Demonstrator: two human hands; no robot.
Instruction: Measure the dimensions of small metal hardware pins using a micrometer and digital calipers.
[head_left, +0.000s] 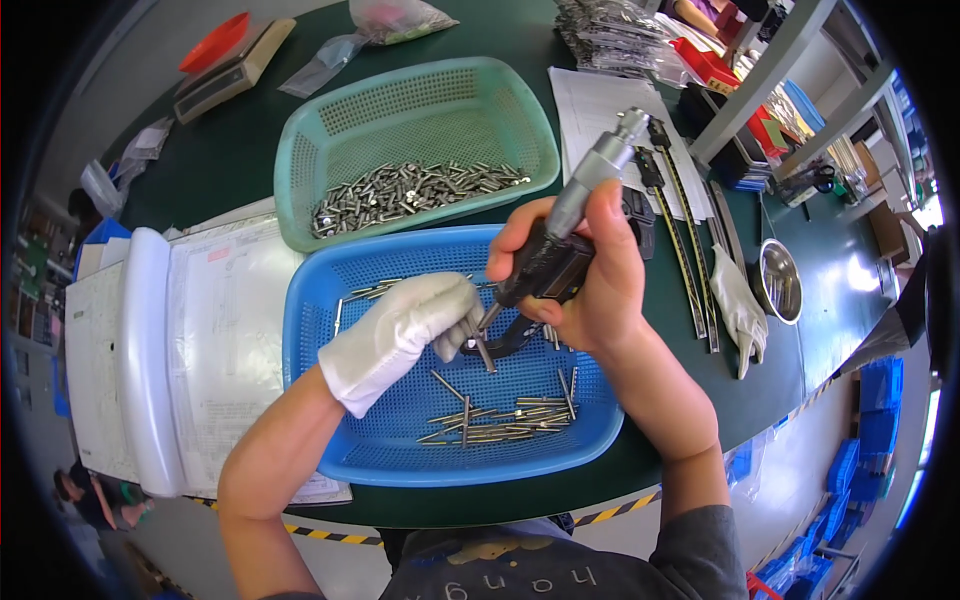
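Note:
My left hand (412,322), in a white glove, pinches a thin metal pin (485,354) above the blue plastic basket (385,425). My bare right hand (612,275) is wrapped round a micrometer (582,188) with a silver thimble and black body, tilted with its thimble up and to the right. Its measuring end lies at the pin, close to my left fingertips; whether the jaws touch the pin is hard to make out. Below, several loose metal pins (510,420) lie in the basket's near right part, and more pins (375,290) lie toward its far left side.
Behind stands a green basket (420,115) holding many short metal pins (405,192). Papers in a clear sleeve (225,330) lie left, a scale (235,70) far left. On the right are calipers (675,235), a white glove (738,310), a metal bowl (778,282) and a shelf post (765,80).

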